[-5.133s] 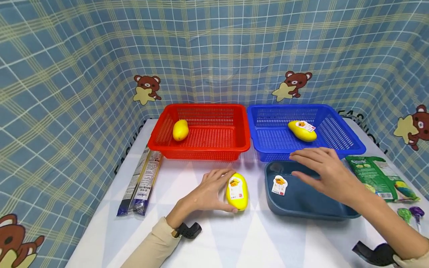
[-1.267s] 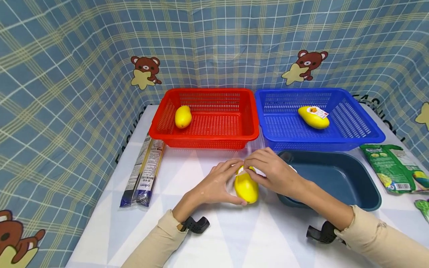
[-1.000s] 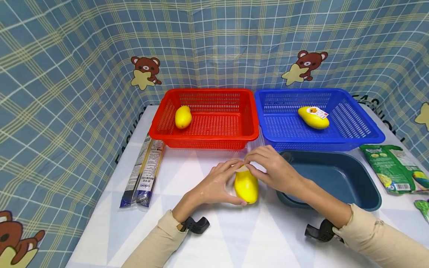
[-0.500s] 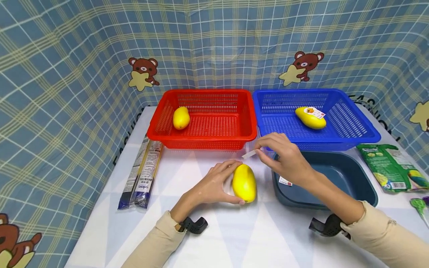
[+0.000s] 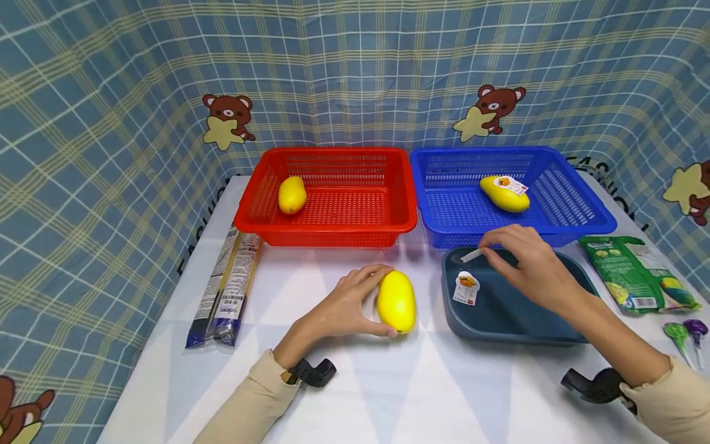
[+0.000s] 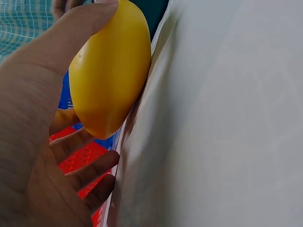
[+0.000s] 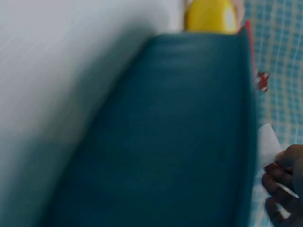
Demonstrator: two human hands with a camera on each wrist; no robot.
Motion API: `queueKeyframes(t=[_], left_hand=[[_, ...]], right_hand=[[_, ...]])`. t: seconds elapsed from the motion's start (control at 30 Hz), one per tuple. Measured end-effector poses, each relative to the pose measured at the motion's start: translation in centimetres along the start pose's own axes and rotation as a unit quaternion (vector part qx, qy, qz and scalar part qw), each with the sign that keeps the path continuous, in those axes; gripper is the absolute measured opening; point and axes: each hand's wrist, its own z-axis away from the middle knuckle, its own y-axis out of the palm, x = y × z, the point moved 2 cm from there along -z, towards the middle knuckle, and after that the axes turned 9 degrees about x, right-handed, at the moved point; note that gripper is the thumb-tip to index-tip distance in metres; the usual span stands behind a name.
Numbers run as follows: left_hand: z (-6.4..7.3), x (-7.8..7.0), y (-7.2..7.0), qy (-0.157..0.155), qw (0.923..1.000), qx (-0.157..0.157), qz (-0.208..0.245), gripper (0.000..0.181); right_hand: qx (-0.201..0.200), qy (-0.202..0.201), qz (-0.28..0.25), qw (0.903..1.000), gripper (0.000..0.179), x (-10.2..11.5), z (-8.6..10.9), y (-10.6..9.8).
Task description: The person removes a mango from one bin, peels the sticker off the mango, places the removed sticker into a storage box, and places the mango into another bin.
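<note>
A yellow mango (image 5: 396,302) lies on the table with a bare, unlabelled surface facing up. My left hand (image 5: 344,305) holds it from the left, thumb at its near end and fingers at its far end; the left wrist view shows the same mango (image 6: 111,71) beside the thumb. Over the far left part of a dark teal tub (image 5: 516,339), my right hand (image 5: 529,265) pinches a small white sticker (image 5: 470,256), seen nearly edge-on. Another sticker (image 5: 466,288) with a mango picture is on the tub's left inner side. The right wrist view is blurred.
Behind stand a red basket (image 5: 333,237) holding a plain mango (image 5: 292,195) and a blue basket (image 5: 444,237) holding a labelled mango (image 5: 501,196). Long packets (image 5: 224,290) lie left. A green bag (image 5: 638,277) and lollipops (image 5: 678,335) lie right of the tub.
The mango's sticker has come off in my right hand, which has moved right from the mango to above the tub. My left hand still holds the mango in place.
</note>
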Motion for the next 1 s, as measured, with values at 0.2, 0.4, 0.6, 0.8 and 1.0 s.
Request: queueKeyframes(t=[0.2,0.4,0.6,0.8,1.0], left_hand=[[0.0,0.2,-0.1,-0.001,1.0000,-0.003,0.007,0.112],[-0.2,0.3,0.2,0.005,0.9999,-0.002,0.009,0.112],[-0.4,0.2,0.1,0.012,0.9998,-0.011,0.011,0.112],[-0.4,0.3,0.1,0.014,0.9997,-0.013,0.013,0.112],[-0.4,0.4,0.3,0.008,0.9999,-0.007,0.013,0.112]], right_hand=[[0.092,0.029,0.067,0.9931,0.015,-2.5,2.3,1.6],[0.126,0.013,0.077,0.9889,0.018,-3.7,4.6,2.4],[0.163,0.017,0.040,0.9856,0.027,-3.8,5.8,2.3],[0.221,0.055,0.010,0.9738,0.035,-3.7,5.9,1.9],[0.264,0.096,-0.017,0.9597,0.046,-3.8,5.8,1.1]])
